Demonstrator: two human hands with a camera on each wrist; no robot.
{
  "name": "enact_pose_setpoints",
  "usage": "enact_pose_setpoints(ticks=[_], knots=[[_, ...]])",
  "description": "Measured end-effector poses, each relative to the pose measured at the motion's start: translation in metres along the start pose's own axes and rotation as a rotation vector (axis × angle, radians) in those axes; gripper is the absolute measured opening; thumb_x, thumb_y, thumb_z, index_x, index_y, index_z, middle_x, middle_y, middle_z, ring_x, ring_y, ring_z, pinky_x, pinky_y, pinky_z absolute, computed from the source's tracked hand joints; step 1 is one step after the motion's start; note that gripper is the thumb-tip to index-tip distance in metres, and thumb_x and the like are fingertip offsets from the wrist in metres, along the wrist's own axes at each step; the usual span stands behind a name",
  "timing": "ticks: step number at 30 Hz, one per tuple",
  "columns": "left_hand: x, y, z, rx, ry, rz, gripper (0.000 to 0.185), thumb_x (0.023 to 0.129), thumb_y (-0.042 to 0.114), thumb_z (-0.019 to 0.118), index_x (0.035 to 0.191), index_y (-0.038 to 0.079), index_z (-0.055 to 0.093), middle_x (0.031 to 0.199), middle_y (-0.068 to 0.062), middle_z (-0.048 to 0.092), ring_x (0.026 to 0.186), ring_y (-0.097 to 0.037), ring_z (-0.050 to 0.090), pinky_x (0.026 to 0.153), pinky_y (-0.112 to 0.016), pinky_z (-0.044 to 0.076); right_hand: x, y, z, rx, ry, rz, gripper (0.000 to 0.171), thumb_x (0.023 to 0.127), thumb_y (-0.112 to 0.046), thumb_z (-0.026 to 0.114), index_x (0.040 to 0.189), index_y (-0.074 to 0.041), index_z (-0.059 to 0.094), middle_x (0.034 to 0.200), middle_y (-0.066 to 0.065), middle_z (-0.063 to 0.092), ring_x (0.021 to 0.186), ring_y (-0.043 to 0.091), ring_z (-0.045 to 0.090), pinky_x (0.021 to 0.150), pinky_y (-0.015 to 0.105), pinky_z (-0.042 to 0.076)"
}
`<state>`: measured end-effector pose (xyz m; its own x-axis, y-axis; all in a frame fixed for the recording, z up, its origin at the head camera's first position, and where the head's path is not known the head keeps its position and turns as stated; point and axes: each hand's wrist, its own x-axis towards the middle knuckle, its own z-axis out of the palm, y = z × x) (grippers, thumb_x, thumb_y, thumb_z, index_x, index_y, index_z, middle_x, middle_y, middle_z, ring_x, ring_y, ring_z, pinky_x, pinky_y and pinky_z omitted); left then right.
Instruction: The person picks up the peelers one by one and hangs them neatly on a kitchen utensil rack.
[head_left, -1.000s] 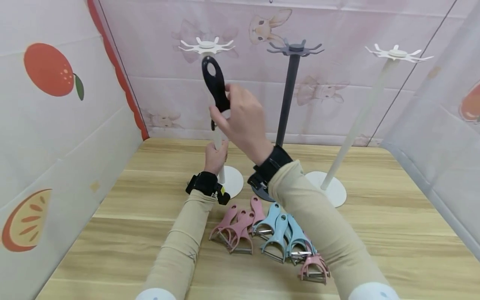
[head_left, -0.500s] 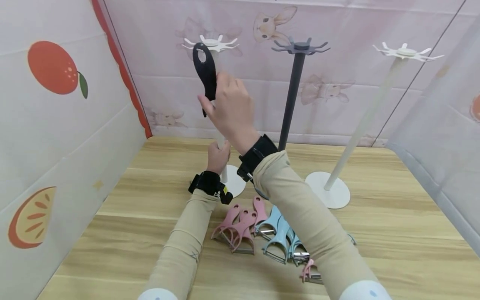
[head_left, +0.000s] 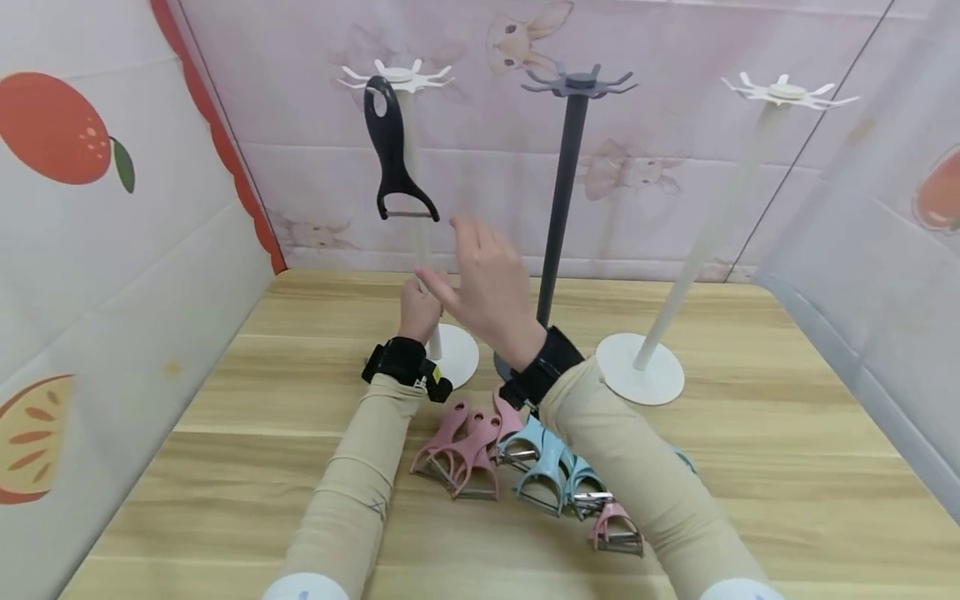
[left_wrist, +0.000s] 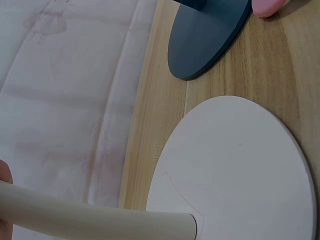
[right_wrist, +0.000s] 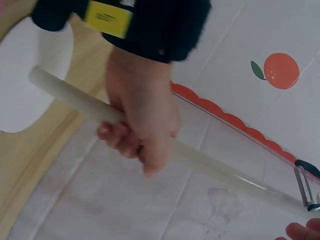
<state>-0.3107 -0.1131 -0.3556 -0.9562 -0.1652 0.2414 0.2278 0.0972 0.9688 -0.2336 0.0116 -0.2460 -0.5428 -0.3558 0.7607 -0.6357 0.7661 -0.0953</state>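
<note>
A black Y-shaped peeler (head_left: 388, 150) hangs by its handle hole from a hook of the left white stand (head_left: 403, 79), blade end down. Just below and to the right of it, my right hand (head_left: 491, 279) is empty, its fingers extended and the thumb apart. Lower down, my left hand (head_left: 418, 312) grips the stand's pole; the right wrist view shows that left hand (right_wrist: 145, 107) with fingers wrapped round the pole (right_wrist: 220, 170). In the left wrist view the pole (left_wrist: 100, 216) meets its round white base (left_wrist: 235, 155).
Several pink peelers (head_left: 474, 450) and blue peelers (head_left: 550, 462) lie piled on the wooden table (head_left: 262, 467), partly under my right forearm. A dark grey hook stand (head_left: 567, 167) is in the middle, and another white hook stand (head_left: 652, 387) is on the right. Printed cloth walls enclose the table.
My right hand has let go of the black peeler and moved down and to the right. The peeler now hangs from the stand's hook. My left hand keeps its grip on the pole.
</note>
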Motion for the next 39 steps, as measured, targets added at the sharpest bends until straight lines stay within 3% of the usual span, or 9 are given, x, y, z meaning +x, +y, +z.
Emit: enact_pose_setpoints(ticks=[3, 6, 11, 14, 18, 23, 28, 33, 39], knots=[[0.0, 0.0, -0.001, 0.001, 0.004, 0.014, 0.027, 0.093, 0.015, 0.052, 0.069, 0.002, 0.051, 0.049, 0.001, 0.04, 0.043, -0.009, 0.038, 0.048, -0.023, 0.034, -0.018, 0.006, 0.001, 0.006, -0.001, -0.011, 0.054, 0.082, -0.038, 0.063, 0.116, 0.004, 0.053, 0.101, 0.016, 0.062, 0.086, 0.027, 0.06, 0.066, 0.034, 0.05], [-0.005, 0.008, 0.0, -0.023, -0.002, 0.018, 0.027, 0.093, 0.012, 0.051, 0.069, -0.001, 0.051, 0.051, -0.001, 0.041, 0.044, -0.009, 0.038, 0.048, -0.022, 0.034, -0.038, 0.014, 0.0, -0.002, -0.06, -0.002, 0.055, 0.082, -0.036, 0.065, 0.118, 0.003, 0.053, 0.102, 0.017, 0.062, 0.083, 0.028, 0.06, 0.061, 0.036, 0.05], [0.002, -0.002, 0.001, -0.076, 0.005, 0.014, 0.029, 0.093, 0.014, 0.052, 0.066, 0.003, 0.051, 0.051, -0.001, 0.043, 0.043, -0.008, 0.039, 0.045, -0.021, 0.034, -0.072, 0.034, -0.006, 0.051, -0.286, 0.059, 0.051, 0.085, -0.035, 0.063, 0.119, 0.001, 0.054, 0.103, 0.017, 0.062, 0.085, 0.029, 0.061, 0.067, 0.038, 0.05], [0.009, -0.013, 0.002, -0.078, 0.022, 0.017, 0.027, 0.092, 0.013, 0.052, 0.067, 0.004, 0.051, 0.051, 0.001, 0.044, 0.043, -0.007, 0.04, 0.044, -0.02, 0.035, -0.093, 0.049, -0.012, 0.058, -0.403, 0.099, 0.045, 0.085, -0.035, 0.062, 0.115, -0.002, 0.057, 0.092, 0.013, 0.064, 0.072, 0.024, 0.061, 0.057, 0.034, 0.048], [0.014, -0.02, 0.004, -0.06, 0.048, 0.021, 0.027, 0.092, 0.015, 0.052, 0.068, 0.004, 0.051, 0.052, 0.0, 0.044, 0.043, -0.008, 0.04, 0.044, -0.021, 0.035, -0.119, 0.07, -0.022, 0.0, -0.49, 0.131, 0.042, 0.083, -0.035, 0.065, 0.11, -0.002, 0.059, 0.077, 0.009, 0.062, 0.054, 0.017, 0.054, 0.045, 0.029, 0.04], [0.014, -0.022, 0.004, -0.044, 0.05, 0.007, 0.029, 0.093, 0.018, 0.052, 0.067, 0.005, 0.05, 0.052, 0.0, 0.044, 0.043, -0.008, 0.04, 0.044, -0.021, 0.034, -0.153, 0.095, -0.038, -0.073, -0.634, 0.171, 0.042, 0.082, -0.032, 0.067, 0.108, 0.0, 0.06, 0.083, 0.011, 0.065, 0.065, 0.021, 0.06, 0.052, 0.034, 0.048], [0.008, -0.012, 0.003, -0.064, 0.032, -0.009, 0.029, 0.092, 0.015, 0.052, 0.069, -0.003, 0.051, 0.05, 0.001, 0.044, 0.041, -0.006, 0.04, 0.043, -0.02, 0.034, -0.186, 0.118, -0.053, -0.083, -0.798, 0.2, 0.037, 0.081, -0.027, 0.067, 0.105, 0.0, 0.061, 0.077, 0.008, 0.061, 0.062, 0.017, 0.054, 0.052, 0.034, 0.044], [-0.002, 0.005, 0.002, -0.083, 0.02, -0.004, 0.025, 0.092, 0.008, 0.05, 0.07, -0.004, 0.05, 0.05, -0.001, 0.043, 0.04, -0.006, 0.039, 0.042, -0.018, 0.034, -0.212, 0.137, -0.06, -0.128, -0.846, 0.223, 0.038, 0.078, -0.025, 0.069, 0.104, 0.001, 0.061, 0.079, 0.009, 0.061, 0.066, 0.02, 0.055, 0.056, 0.036, 0.046], [-0.009, 0.013, 0.002, -0.097, 0.029, -0.001, 0.026, 0.092, 0.007, 0.05, 0.068, 0.0, 0.05, 0.05, -0.001, 0.043, 0.04, -0.006, 0.039, 0.041, -0.016, 0.032, -0.225, 0.146, -0.059, -0.107, -0.919, 0.271, 0.032, 0.076, -0.017, 0.07, 0.101, 0.0, 0.059, 0.082, 0.009, 0.06, 0.068, 0.019, 0.055, 0.056, 0.037, 0.046]])
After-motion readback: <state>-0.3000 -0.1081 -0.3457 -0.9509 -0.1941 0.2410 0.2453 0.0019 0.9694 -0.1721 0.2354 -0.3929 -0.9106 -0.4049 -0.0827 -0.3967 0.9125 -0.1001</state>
